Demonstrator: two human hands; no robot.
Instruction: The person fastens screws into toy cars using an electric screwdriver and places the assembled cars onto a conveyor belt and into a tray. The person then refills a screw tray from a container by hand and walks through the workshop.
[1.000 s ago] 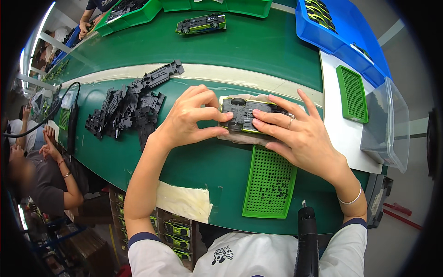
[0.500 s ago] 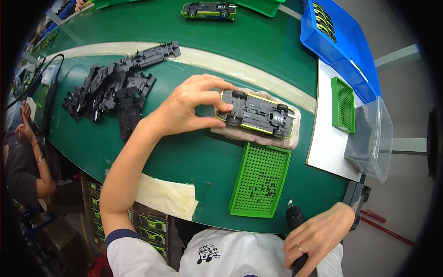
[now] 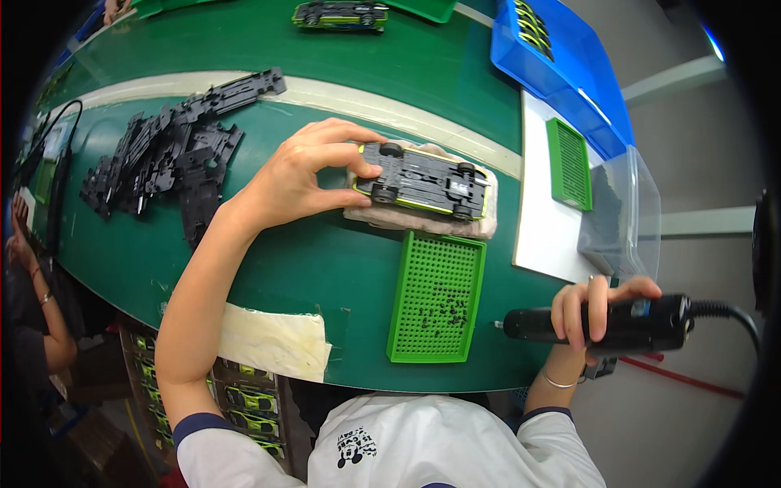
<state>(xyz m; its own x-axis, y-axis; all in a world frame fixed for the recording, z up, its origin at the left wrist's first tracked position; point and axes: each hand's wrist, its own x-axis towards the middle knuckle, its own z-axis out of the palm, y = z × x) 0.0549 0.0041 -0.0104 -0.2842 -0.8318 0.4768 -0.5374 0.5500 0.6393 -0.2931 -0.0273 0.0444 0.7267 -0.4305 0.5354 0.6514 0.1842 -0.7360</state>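
On padding [image 3: 431, 226], my left hand [image 3: 299, 172] pinches a toy car [image 3: 421, 180], chassis [image 3: 431, 187] apparently seated; my right hand [image 3: 584, 312] clasps an electric screwdriver [image 3: 533, 325], unapplied.

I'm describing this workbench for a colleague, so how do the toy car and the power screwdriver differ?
The toy car lies wheels up on a pale pad; the power screwdriver is held sideways, its bit pointing left. The left hand pinches the car's left end; the right hand wraps around the screwdriver. The car has yellow-green edges; the mostly black screwdriver trails a cord. Both look largely black, and a hand grips each.
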